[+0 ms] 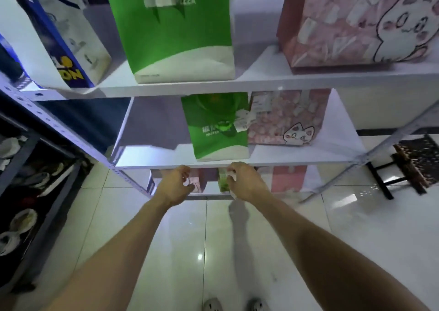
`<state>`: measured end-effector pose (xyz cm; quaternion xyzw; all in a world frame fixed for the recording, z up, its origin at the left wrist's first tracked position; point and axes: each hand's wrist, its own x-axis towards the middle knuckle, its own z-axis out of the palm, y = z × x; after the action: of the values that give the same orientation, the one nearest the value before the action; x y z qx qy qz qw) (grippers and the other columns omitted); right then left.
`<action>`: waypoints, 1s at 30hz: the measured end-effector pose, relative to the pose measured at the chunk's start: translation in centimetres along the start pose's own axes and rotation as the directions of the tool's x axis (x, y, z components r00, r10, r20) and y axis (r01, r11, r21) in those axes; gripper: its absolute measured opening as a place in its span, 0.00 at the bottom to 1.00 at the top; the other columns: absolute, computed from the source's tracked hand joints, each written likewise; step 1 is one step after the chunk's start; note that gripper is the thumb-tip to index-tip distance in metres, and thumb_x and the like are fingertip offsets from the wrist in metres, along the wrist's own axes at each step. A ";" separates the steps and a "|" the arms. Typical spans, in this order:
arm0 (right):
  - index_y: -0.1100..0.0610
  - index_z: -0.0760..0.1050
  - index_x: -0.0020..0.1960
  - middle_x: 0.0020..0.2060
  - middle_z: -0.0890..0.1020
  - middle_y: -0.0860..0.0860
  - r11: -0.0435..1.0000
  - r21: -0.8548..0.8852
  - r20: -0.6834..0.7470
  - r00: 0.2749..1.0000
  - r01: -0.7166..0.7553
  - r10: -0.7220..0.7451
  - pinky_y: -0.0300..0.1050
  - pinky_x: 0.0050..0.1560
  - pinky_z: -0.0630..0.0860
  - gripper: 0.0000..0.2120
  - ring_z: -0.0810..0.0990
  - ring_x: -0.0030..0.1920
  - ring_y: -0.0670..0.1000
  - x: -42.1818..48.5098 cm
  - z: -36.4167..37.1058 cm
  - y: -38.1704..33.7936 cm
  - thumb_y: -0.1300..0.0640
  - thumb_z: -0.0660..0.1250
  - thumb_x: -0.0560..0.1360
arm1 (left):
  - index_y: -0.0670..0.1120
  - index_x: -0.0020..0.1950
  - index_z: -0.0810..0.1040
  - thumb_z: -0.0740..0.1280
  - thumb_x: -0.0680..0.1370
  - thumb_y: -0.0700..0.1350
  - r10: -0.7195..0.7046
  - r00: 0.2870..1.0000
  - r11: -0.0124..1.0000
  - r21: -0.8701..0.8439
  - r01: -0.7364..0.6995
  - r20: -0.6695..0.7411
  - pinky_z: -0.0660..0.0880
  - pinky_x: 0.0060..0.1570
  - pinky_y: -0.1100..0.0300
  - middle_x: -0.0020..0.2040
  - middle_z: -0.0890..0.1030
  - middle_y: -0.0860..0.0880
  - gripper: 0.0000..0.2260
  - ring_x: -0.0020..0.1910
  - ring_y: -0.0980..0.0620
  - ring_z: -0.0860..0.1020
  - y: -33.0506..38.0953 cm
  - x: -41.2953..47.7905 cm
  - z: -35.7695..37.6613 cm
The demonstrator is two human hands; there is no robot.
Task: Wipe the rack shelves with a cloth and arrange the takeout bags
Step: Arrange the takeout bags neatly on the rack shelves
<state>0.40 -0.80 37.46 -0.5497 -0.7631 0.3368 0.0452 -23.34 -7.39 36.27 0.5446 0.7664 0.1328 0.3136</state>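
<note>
Rack (pixel 237 82): bags stand upright on each shelf. Lowest shelf (pixel 213 195): at 12 o'clock from my hands. My left hand (pixel 175 184) pinches the pink bag (pixel 196 176). My right hand (pixel 242 182) grips the green bag (pixel 222 183), just beside it at 3 o'clock.

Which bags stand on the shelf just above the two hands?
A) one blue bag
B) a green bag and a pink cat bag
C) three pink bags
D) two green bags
B: a green bag stands beside a pink cat bag on that shelf.
</note>
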 end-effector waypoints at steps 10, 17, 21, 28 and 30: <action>0.55 0.79 0.69 0.63 0.83 0.54 0.996 0.010 0.040 0.995 -0.090 0.090 0.50 0.63 0.79 0.17 0.82 0.60 0.57 0.3 2.4 6.7 0.53 0.67 0.82 | 0.42 0.72 0.77 0.75 0.80 0.41 -0.035 0.998 0.999 0.000 0.036 0.061 0.79 0.63 0.50 0.62 0.84 0.44 0.21 0.59 0.44 0.83 0.2 1.0 6.3; 0.56 0.78 0.70 0.66 0.81 0.53 0.999 -0.004 0.076 0.996 -0.045 0.046 0.49 0.65 0.77 0.17 0.81 0.63 0.56 0.4 7.7 7.7 0.54 0.65 0.83 | 0.46 0.71 0.78 0.75 0.80 0.45 -0.126 0.980 0.991 0.066 0.117 0.153 0.78 0.60 0.54 0.61 0.83 0.48 0.20 0.58 0.46 0.83 -4.8 0.2 8.4; 0.55 0.78 0.70 0.66 0.81 0.53 0.999 -0.021 0.137 0.990 -0.037 0.040 0.47 0.67 0.75 0.17 0.80 0.64 0.54 0.6 13.1 7.3 0.52 0.65 0.83 | 0.47 0.70 0.78 0.76 0.79 0.45 -0.209 0.960 0.978 0.064 0.200 0.185 0.77 0.51 0.59 0.61 0.83 0.48 0.19 0.55 0.47 0.83 -10.3 -1.0 10.2; 0.52 0.77 0.72 0.67 0.81 0.51 0.999 -0.046 0.193 0.981 0.007 0.002 0.47 0.69 0.74 0.18 0.80 0.65 0.52 5.1 21.8 4.1 0.51 0.66 0.83 | 0.48 0.70 0.79 0.76 0.79 0.47 -0.309 0.941 0.950 -0.003 0.312 0.139 0.79 0.56 0.56 0.60 0.84 0.49 0.19 0.57 0.46 0.82 -20.6 0.9 10.5; 0.52 0.78 0.71 0.67 0.81 0.51 0.997 -0.081 0.190 0.982 0.010 0.006 0.46 0.68 0.75 0.18 0.80 0.64 0.53 7.0 24.3 3.6 0.51 0.66 0.82 | 0.48 0.71 0.78 0.75 0.79 0.47 -0.314 0.941 0.948 -0.004 0.317 0.123 0.78 0.57 0.56 0.61 0.84 0.49 0.20 0.58 0.46 0.82 -23.4 2.2 11.2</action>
<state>-10.14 -5.37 14.60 -0.5156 -0.7777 0.3561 -0.0502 -34.37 -15.57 14.20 0.4181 0.8218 0.0567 0.3829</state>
